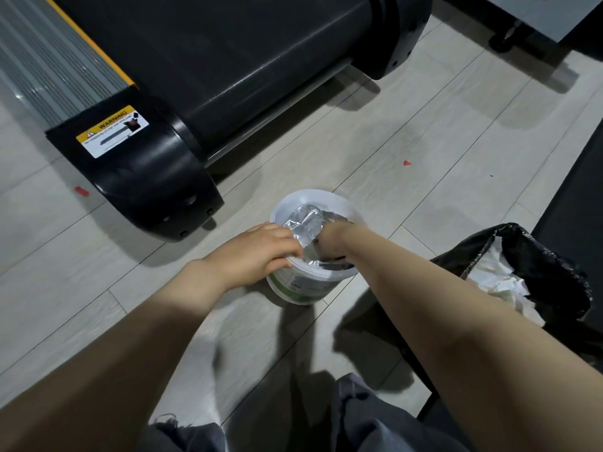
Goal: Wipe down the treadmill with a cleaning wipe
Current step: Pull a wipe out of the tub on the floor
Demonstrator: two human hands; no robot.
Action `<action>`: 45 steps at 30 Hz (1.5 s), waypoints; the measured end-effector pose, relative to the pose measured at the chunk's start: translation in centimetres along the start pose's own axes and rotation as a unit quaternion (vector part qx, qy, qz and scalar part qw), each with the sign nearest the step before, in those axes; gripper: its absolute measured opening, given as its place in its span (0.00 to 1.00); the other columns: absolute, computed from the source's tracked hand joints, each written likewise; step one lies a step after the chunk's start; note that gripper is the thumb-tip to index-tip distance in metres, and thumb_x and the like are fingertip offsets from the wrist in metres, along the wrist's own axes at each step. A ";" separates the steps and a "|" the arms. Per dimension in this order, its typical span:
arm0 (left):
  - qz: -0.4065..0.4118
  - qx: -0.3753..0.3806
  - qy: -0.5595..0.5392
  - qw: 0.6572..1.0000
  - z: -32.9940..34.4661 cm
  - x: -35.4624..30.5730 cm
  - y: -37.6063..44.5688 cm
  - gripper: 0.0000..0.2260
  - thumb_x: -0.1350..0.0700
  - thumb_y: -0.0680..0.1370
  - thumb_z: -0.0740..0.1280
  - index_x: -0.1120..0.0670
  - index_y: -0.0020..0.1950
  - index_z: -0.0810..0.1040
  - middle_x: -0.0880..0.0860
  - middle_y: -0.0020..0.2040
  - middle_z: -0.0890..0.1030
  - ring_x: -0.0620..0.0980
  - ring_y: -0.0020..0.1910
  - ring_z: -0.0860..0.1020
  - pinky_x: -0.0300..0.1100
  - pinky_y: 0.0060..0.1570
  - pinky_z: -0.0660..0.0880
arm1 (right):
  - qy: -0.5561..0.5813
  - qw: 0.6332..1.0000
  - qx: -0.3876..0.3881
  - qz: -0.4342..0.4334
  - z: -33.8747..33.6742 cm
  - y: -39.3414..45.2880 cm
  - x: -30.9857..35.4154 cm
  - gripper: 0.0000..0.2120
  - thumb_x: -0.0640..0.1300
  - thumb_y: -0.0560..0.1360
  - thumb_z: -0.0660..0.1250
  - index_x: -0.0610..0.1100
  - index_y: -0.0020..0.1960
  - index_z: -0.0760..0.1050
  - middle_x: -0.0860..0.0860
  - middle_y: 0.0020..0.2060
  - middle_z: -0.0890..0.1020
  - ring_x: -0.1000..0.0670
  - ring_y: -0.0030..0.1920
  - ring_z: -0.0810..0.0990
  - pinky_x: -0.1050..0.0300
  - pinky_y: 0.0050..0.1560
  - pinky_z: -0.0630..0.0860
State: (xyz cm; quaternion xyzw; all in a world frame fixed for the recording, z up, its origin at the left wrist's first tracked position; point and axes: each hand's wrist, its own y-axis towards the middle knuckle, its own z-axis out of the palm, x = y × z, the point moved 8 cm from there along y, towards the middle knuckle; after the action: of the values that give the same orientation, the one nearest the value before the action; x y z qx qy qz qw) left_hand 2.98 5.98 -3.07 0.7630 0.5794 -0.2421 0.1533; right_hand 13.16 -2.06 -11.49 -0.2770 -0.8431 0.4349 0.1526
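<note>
A white tub of wipes (303, 288) with a green label stands open on the floor just behind the treadmill (208, 53), whose black belt and rear end caps fill the upper left. A silver foil liner (305, 223) sticks up inside the tub. My left hand (257, 252) grips the tub's near rim and pinches the foil's edge. My right hand (329, 236) reaches down into the tub; its fingers are hidden inside, so what they hold cannot be seen.
A black rubbish bag (538, 265) holding crumpled white wipes lies on the floor at the right. A dark mat (580, 197) runs along the right edge. Another machine's base (535, 17) sits at the top right. My knees in grey shorts (359, 425) show at the bottom.
</note>
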 end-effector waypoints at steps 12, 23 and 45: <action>-0.104 -0.019 -0.073 0.992 -1.3 4.3 -1.3 0.19 0.36 0.76 0.58 0.44 0.57 0.79 0.43 0.52 0.72 0.42 0.59 0.65 0.37 0.62 0.63 | 0.009 0.996 -0.091 -0.023 -4.6 -0.4 1.4 0.06 0.44 0.73 0.63 0.45 0.47 0.77 0.47 0.48 0.82 0.46 0.44 0.75 0.57 0.44 0.69; -0.111 -0.029 -0.093 0.989 -2.4 7.0 -3.0 0.19 0.36 0.77 0.59 0.48 0.57 0.76 0.45 0.61 0.74 0.48 0.69 0.67 0.40 0.74 0.56 | 0.038 0.999 0.026 0.025 -3.9 -0.6 2.3 0.20 0.44 0.80 0.62 0.41 0.70 0.71 0.46 0.67 0.74 0.45 0.60 0.75 0.54 0.59 0.70; -0.176 -0.029 -0.118 0.977 -1.9 6.6 -1.6 0.18 0.21 0.67 0.58 0.30 0.50 0.67 0.39 0.62 0.68 0.44 0.67 0.65 0.41 0.68 0.60 | 0.137 0.988 0.069 0.025 -2.2 -1.1 1.9 0.18 0.46 0.79 0.62 0.43 0.67 0.73 0.43 0.60 0.74 0.44 0.53 0.71 0.54 0.53 0.67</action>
State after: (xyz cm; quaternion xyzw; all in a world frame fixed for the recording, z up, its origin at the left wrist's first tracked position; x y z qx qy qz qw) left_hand 3.17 12.77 -5.01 0.6103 0.6894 -0.3365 0.1973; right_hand 12.36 -0.04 -9.32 -0.3437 -0.7753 0.4535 0.2743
